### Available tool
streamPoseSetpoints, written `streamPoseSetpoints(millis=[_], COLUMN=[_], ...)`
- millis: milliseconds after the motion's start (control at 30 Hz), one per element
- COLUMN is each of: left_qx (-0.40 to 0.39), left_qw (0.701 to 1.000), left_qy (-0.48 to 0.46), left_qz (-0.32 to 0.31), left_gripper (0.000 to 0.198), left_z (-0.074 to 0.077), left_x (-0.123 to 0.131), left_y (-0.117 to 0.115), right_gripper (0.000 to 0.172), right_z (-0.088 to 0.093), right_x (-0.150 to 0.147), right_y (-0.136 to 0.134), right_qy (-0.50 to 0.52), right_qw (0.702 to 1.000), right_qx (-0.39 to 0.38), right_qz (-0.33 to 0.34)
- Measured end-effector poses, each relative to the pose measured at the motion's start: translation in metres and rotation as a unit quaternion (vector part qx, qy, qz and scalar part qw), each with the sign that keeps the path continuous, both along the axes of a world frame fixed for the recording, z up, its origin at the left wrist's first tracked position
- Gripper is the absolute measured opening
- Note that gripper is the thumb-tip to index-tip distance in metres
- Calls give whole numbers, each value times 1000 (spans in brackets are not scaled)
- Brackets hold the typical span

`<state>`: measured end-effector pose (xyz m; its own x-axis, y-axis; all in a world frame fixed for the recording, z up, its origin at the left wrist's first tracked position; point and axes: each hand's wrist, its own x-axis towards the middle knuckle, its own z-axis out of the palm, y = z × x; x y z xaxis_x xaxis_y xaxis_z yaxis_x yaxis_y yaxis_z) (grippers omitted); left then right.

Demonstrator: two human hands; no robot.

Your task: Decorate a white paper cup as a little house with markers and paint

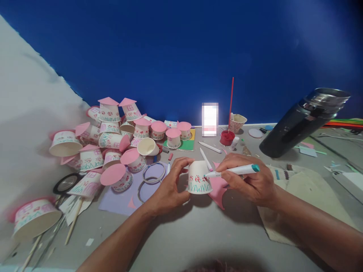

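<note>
My left hand (173, 185) grips a white paper cup (199, 173) by its side, fingers and thumb closed around it. The cup is upside down, wide rim downward, with red flower dots and teal zigzag grass drawn around it. In my right hand (252, 181) is a white marker (238, 170) with a teal end, held like a pen. Its tip meets or nearly meets the cup's right side, beside the red dots. A pink paper scrap (218, 192) lies behind and right of the cup.
Many decorated cups with pink paper roofs (113, 175) crowd the left. Silver rings (154, 173) rest on purple paper (113, 200). Behind are loose markers (210, 147), a red pot (227, 138) and a bright blurred screen (210, 119). A dark flask (297, 126) and cloth (309, 200) occupy the right.
</note>
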<state>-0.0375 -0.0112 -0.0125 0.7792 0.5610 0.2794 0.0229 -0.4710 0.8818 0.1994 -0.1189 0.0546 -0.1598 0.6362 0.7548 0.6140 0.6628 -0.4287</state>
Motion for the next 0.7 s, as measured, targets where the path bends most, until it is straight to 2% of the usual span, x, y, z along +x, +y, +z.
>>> streamPoseSetpoints(millis=[700], left_qx=[-56], left_qw=[998], left_qy=[-33], left_qz=[-16], left_gripper=[82], left_z=[4], left_x=[3], left_y=[0], right_gripper=[15], right_z=[-3], right_x=[2], right_y=[0], right_qy=[3], right_qw=[1000], right_qx=[14], right_qz=[-9])
